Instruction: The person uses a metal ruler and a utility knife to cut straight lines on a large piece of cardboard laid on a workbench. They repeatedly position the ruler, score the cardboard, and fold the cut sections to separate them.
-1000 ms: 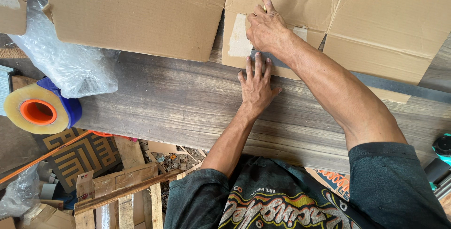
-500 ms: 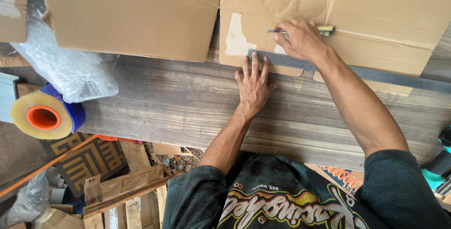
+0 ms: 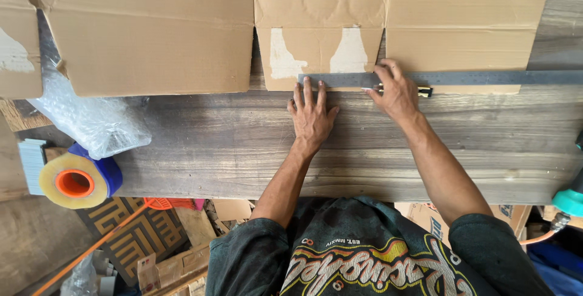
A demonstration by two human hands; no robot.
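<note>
A flattened cardboard box (image 3: 316, 4) lies across the far side of a grey wooden table (image 3: 243, 144). A long grey metal ruler (image 3: 473, 78) rests along the box's near edge. My left hand (image 3: 311, 114) lies flat with fingers spread, its fingertips pressing the ruler's left end. My right hand (image 3: 398, 92) grips a small yellow-handled cutter (image 3: 424, 91) held against the ruler's near edge, just right of the left hand. Most of the cutter is hidden by the fingers.
A second flattened carton (image 3: 146, 29) lies at the far left. Bubble wrap (image 3: 91, 117) and a roll of clear tape with an orange core (image 3: 76, 180) sit at the table's left end. Scrap cardboard and wood (image 3: 164, 253) lie on the floor below. A teal tool (image 3: 569, 202) is at the right edge.
My right hand has come down from the box's flap to the ruler's near edge with the cutter. The ruler now lies level along the cardboard edge. The left hand stayed on the ruler.
</note>
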